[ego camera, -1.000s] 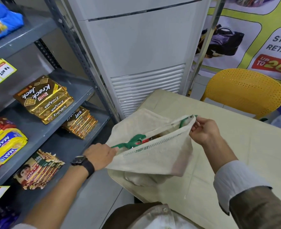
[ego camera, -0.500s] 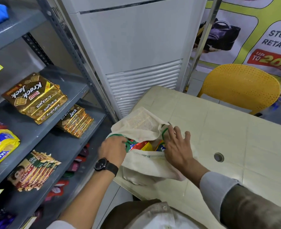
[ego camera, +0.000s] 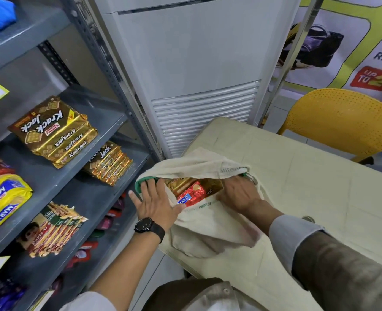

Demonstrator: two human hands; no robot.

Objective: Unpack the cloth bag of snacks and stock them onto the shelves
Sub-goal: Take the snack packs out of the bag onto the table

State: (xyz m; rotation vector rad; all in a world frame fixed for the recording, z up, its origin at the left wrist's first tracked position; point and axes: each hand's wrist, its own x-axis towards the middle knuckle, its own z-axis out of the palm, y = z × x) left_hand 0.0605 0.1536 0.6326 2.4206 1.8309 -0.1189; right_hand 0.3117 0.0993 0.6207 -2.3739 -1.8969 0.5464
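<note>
- the grey metal shelves [ego camera: 51, 176] fill the frame from 7 to 11 o'clock, flat painted boards on perforated uprights, stocked with glossy gold krackjack packs [ego camera: 55, 133] and yellow marie packs [ego camera: 3, 200].
- the pale cream table [ego camera: 309, 187] spreads from the centre toward 4 o'clock, its smooth top scored in squares; a perforated yellow chair [ego camera: 342, 122] sits at 2 o'clock.
- the cloth bag [ego camera: 208, 225], soft off-white weave with a green-edged mouth, lies on the table's near corner just below centre, mouth gaping toward 12 o'clock. half a second ago the mouth was narrower and showed less.
- inside the mouth, a crinkly red marie packet [ego camera: 191, 195] lies on shiny gold packs [ego camera: 181, 184].
- the left hand [ego camera: 156, 205], with a black watch on its wrist, presses fingers spread flat on the bag's 9 o'clock edge, gripping nothing; before, it was bunched on the rim.
- the right hand [ego camera: 239, 196] reaches into the mouth at 3 o'clock; whether its fingers grasp a pack, cannot tell.
</note>
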